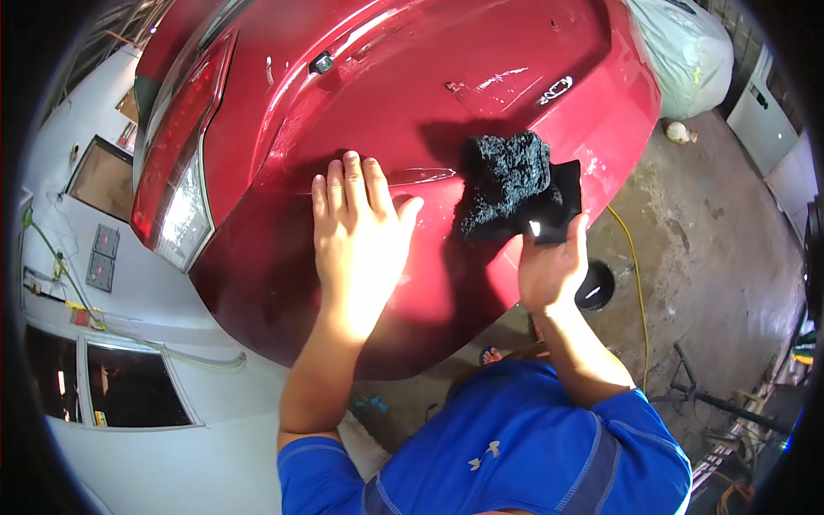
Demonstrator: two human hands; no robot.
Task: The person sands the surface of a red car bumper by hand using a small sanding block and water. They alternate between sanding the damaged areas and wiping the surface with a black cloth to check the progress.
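Observation:
A glossy red car's rear end fills the upper middle, with its bumper panel (266, 300) closest to me. My left hand (360, 227) lies flat on that panel, fingers stretched forward and holding nothing. Light glares off the back of this hand. To its right, my right hand (554, 270) grips a black shaggy cloth (512, 176) by its smooth lower part. The cloth is held over the red bodywork and throws a dark shadow beside it; whether it touches the paint I cannot tell. A long red and clear tail light (193, 163) borders the panel at the left.
A dark round bucket (596, 285) stands on the wet-looking concrete floor right of the car. Past it runs a yellow hose (635, 266). At the far right top is a large thing under a pale cover (687, 64). A white wall with a window (137, 386) rises at the left.

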